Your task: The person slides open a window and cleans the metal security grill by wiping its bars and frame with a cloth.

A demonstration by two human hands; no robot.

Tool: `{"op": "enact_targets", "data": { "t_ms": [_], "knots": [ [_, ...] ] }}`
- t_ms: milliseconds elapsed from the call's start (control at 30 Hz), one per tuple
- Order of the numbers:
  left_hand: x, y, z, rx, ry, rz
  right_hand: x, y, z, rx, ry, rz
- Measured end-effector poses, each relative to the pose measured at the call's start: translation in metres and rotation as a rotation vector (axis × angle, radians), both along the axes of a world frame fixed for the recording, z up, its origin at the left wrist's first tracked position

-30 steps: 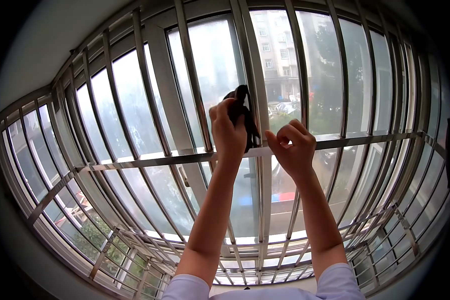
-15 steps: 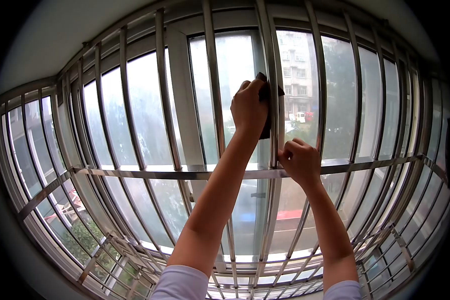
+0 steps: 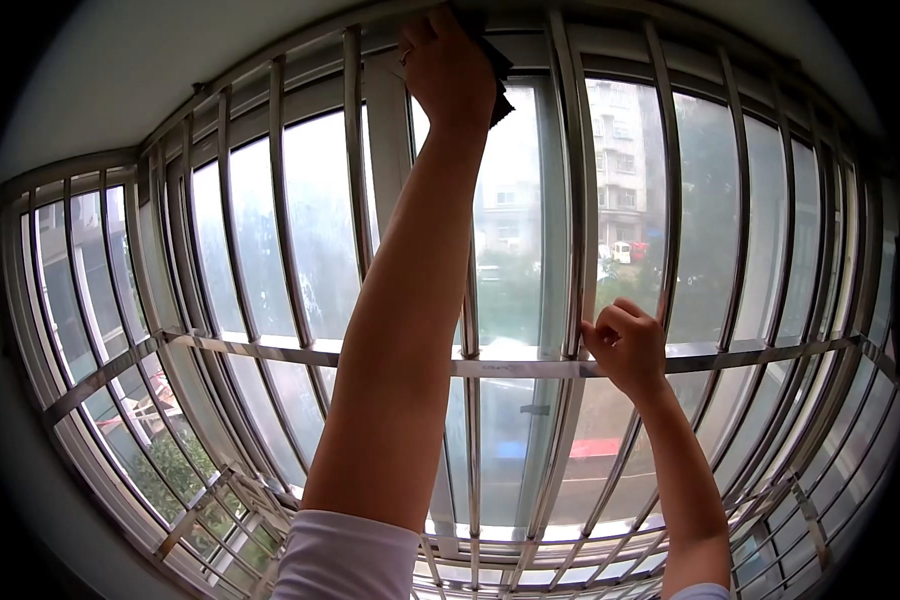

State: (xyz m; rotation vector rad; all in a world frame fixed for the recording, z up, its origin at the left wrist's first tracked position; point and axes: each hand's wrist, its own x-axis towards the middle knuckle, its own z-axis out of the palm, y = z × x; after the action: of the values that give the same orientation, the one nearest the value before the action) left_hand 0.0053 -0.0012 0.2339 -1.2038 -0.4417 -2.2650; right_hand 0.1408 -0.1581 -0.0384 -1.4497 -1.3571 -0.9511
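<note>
High up at the top of the bars, my left hand (image 3: 448, 75) is closed on a dark cloth (image 3: 503, 85) with a jagged edge. The cloth lies against an upright metal bar, most of it hidden behind the hand. Lower and to the right, my right hand (image 3: 628, 345) has its fingers curled, just above the flat horizontal rail (image 3: 530, 369). Its thumb side is at a vertical metal bar (image 3: 574, 200); whether anything is inside the fingers is hidden.
A metal security grille of several upright bars curves around in front of me. Behind it are hazy window panes (image 3: 515, 200) in pale frames. Outside are a building (image 3: 618, 150), trees and parked vehicles. Ceiling (image 3: 120, 90) lies above, and more grille bars run below.
My left hand has moved up and slightly left with the cloth, from mid-height to the top of the bars. My right hand stays at the same bar and rail. The view has shifted slightly.
</note>
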Motion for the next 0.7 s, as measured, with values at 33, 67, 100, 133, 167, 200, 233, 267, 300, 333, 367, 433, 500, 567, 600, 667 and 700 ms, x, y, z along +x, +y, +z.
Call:
{"op": "enact_targets", "data": {
  "t_ms": [33,67,100,133,167,200,233,267,300,333,367,433,500,567,600,667,700],
  "knots": [
    [-0.001,-0.002,0.005,-0.150,0.020,-0.153,0.005,0.000,-0.001,0.014,0.042,0.092],
    [-0.004,-0.003,0.010,-0.299,0.040,-0.307,0.004,0.001,0.001,0.011,0.039,0.097],
    [-0.006,0.012,0.019,-0.299,0.038,-0.304,-0.004,0.000,0.007,0.110,0.126,0.188],
    [-0.012,0.041,0.029,-0.257,0.070,-0.234,-0.010,-0.001,0.011,0.210,0.215,0.277],
    [-0.022,0.060,0.035,-0.214,0.101,-0.164,-0.013,0.000,0.012,0.154,0.137,0.218],
    [-0.040,0.064,0.037,-0.237,0.043,-0.134,-0.018,0.004,0.011,0.153,0.139,0.222],
    [-0.058,0.058,0.040,-0.257,-0.012,-0.099,-0.023,0.013,0.007,0.151,0.074,0.194],
    [-0.084,0.018,0.017,-0.190,-0.021,-0.251,-0.025,0.021,0.002,0.154,0.010,0.166],
    [-0.103,0.022,0.012,-0.026,-0.103,-0.147,-0.020,0.029,-0.008,0.069,-0.048,-0.004],
    [-0.120,0.030,0.013,0.063,-0.119,-0.063,-0.024,0.030,-0.010,0.040,-0.109,-0.080],
    [-0.127,0.038,0.015,0.042,-0.123,-0.064,-0.029,0.029,-0.007,-0.041,-0.027,-0.084],
    [-0.126,0.062,0.017,0.029,-0.093,-0.001,-0.033,0.026,-0.005,-0.132,0.056,-0.078],
    [-0.106,0.085,0.021,-0.022,0.053,0.138,-0.031,0.024,-0.006,-0.127,0.064,-0.055],
    [-0.099,0.101,0.019,-0.123,0.244,-0.105,-0.028,0.023,-0.006,-0.094,0.036,-0.044],
    [-0.101,0.102,0.021,-0.141,0.286,-0.239,-0.026,0.024,-0.008,-0.062,0.004,-0.039],
    [-0.101,0.095,0.015,-0.124,0.327,-0.155,-0.024,0.028,-0.009,0.021,-0.026,-0.024],
    [-0.104,0.093,0.009,-0.102,0.361,-0.070,-0.021,0.030,-0.009,0.061,-0.049,-0.028]
  ]
}}
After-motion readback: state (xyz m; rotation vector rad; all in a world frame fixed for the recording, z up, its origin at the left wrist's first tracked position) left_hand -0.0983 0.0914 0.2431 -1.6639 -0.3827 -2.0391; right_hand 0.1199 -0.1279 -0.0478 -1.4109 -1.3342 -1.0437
